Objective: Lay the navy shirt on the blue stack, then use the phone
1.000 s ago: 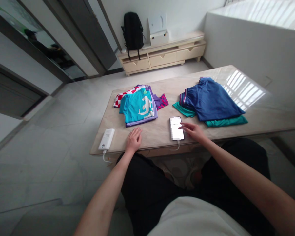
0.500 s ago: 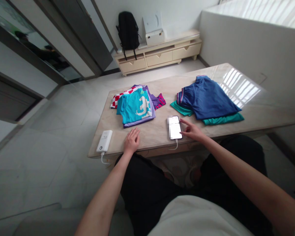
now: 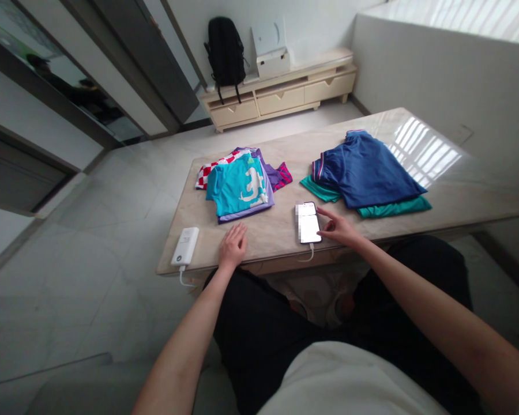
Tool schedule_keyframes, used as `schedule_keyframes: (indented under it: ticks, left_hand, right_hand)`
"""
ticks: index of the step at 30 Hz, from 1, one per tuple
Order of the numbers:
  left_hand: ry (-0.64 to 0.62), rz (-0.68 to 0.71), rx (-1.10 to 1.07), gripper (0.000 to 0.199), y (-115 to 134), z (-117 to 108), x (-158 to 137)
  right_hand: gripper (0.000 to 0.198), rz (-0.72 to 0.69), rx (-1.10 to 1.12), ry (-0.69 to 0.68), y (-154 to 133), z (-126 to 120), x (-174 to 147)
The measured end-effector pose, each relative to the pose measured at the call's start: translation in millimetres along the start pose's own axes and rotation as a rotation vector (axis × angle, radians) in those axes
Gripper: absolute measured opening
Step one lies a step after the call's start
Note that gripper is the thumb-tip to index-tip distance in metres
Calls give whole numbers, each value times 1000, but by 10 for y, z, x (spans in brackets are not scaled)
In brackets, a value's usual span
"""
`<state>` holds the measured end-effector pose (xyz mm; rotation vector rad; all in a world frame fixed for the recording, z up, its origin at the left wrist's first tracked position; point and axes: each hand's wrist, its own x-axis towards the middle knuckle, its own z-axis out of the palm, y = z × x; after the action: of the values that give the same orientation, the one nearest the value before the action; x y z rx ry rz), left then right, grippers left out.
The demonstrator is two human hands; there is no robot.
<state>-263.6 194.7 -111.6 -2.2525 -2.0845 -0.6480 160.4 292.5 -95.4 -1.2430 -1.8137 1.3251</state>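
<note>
My left hand point(image 3: 233, 245) lies flat on the table near its front edge, fingers stretched out, just below a pile of folded shirts. On top of that pile is a turquoise shirt point(image 3: 236, 187) with a white print. My right hand point(image 3: 339, 226) is at the right edge of a smartphone point(image 3: 309, 225), thumb and index finger apart and at its side. The phone lies face up with a lit screen, partly pixelated, and a white cable point(image 3: 312, 251) plugged into its lower end. Beyond my right hand, a dark blue garment point(image 3: 367, 173) rests on a green one point(image 3: 395, 208).
A white power bank point(image 3: 185, 246) with a cable sits at the left corner of the marble-look table point(image 3: 281, 155). Against the far wall, a low cabinet point(image 3: 281, 102) bears a black backpack point(image 3: 225, 55) and a white box point(image 3: 273, 63). People show in a reflective panel at upper left.
The view has shifted very slightly. Both hands, the phone and the clothes stay in the same places on the table.
</note>
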Motion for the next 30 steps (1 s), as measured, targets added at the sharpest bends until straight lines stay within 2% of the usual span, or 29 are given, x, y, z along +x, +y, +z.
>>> schedule_keyframes:
  ticks: [9,14,17,20,23,27,30]
  left_hand:
    - [9,7,2,45,0,3,-1]
    - [13,7,-5,45,-6,12,-3]
    - [14,7,-7,45,-7,14,-1]
    - [14,9,-8,45,-8,12,-2]
    - [12,12,-10,45,-8,9,-3]
    - [13,11,-13,45,-5,8,-4]
    - [14,10,-16,45,-1,6,-2]
  right_hand:
    - [97,15,-68,-3,-62,-7,-29]
    - [92,41,-171,125,-81,112,28]
    - [95,54,-239,220,-102,241,84]
    - [100,56,-250,248,-108,295,109]
    - [96,47,-187,210,-80,222,103]
    - [87,9,-49,86,-9,49,88]
    - [89,-15,12,11,42,-28,80]
